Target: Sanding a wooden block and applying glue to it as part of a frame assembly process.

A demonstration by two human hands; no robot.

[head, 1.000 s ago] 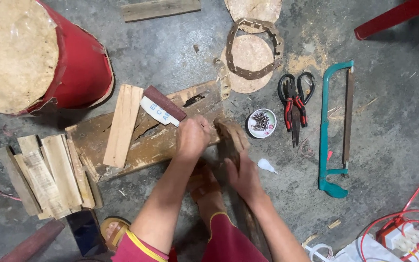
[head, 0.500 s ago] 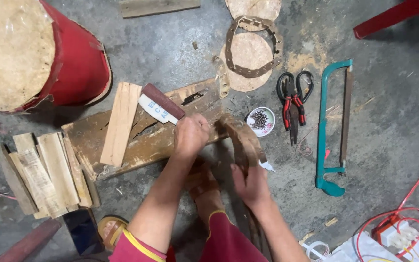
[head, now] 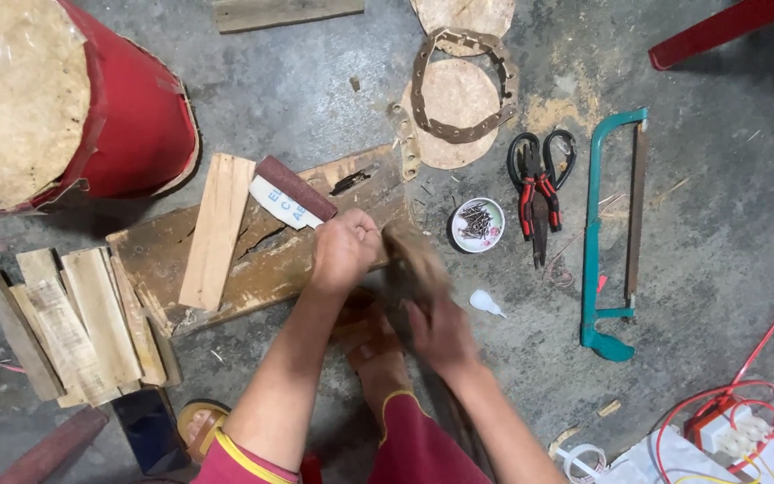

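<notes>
Brown wood piece: a dark, blurred chunk of wood (head: 412, 260) lies between both hands, at the right end of the weathered brown plank (head: 262, 260) on the concrete floor.
Right hand: the right hand (head: 441, 330) is beside and below the chunk, smeared by motion — whether its fingers clasp the wood I cannot tell.
Left hand: the left hand (head: 344, 251) is clenched in a fist over the plank, touching the chunk's left edge; what the curled fingers enclose is hidden.
Foot: a sandalled foot (head: 371, 345) sits under the forearms, just behind the plank.
On the plank: a pale wooden slat (head: 217, 229) lies across it, and a maroon-backed block with a white printed face (head: 290, 193) rests near the fist.
Left pile: light-coloured short slats (head: 73, 327) are stacked together, apart from the plank.
Right side: a small white dish of nails (head: 477, 224), red-handled pliers with black scissors (head: 537, 188), and a teal hacksaw (head: 611, 233).
Far: a red drum with a hide top (head: 55, 99).
Risk: judged from the blur, the chunk could slip off the plank edge — knuckles are close together, and the nail dish is near enough to be knocked over.
</notes>
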